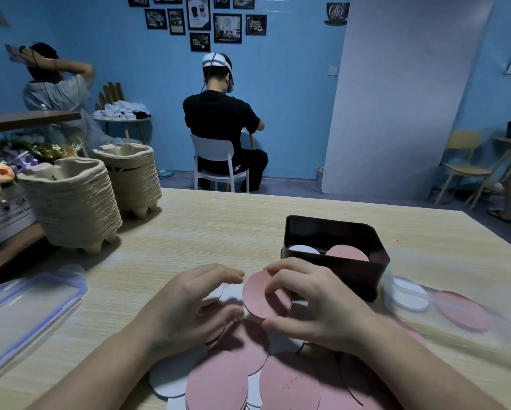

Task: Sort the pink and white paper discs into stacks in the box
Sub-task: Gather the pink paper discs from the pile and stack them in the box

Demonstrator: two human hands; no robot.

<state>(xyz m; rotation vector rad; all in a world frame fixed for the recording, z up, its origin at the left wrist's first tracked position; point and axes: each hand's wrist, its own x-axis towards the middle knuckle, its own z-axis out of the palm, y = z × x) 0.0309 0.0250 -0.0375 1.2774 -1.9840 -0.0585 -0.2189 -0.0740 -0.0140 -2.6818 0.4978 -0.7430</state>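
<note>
You are pinching one pink disc (260, 297) with your right hand (316, 303): the thumb is pressing its lower edge and the curled fingers are closing on its upper edge. The disc is staying raised above the loose pile of discs (248, 377), just in front of the dark box (354, 276) and not inside it.

Your left hand (195, 300) is lying just beside, with bent fingers over some white discs (229, 292) on the pile. I cannot tell if it is really gripping them or only resting on them.

Inside the box, a white stack (303, 249) is sitting on the left and a pink stack (347, 253) on the right, side by side. The pile of mixed pink and white discs is spreading on the wooden table (218, 232) under your wrists.

To the right of the box, a clear plastic wrap (455, 309) is holding more white and pink discs. On the far left a transparent lid (26, 315) is lying flat, and behind it two stacks of pulp trays (70, 202) are standing.
</note>
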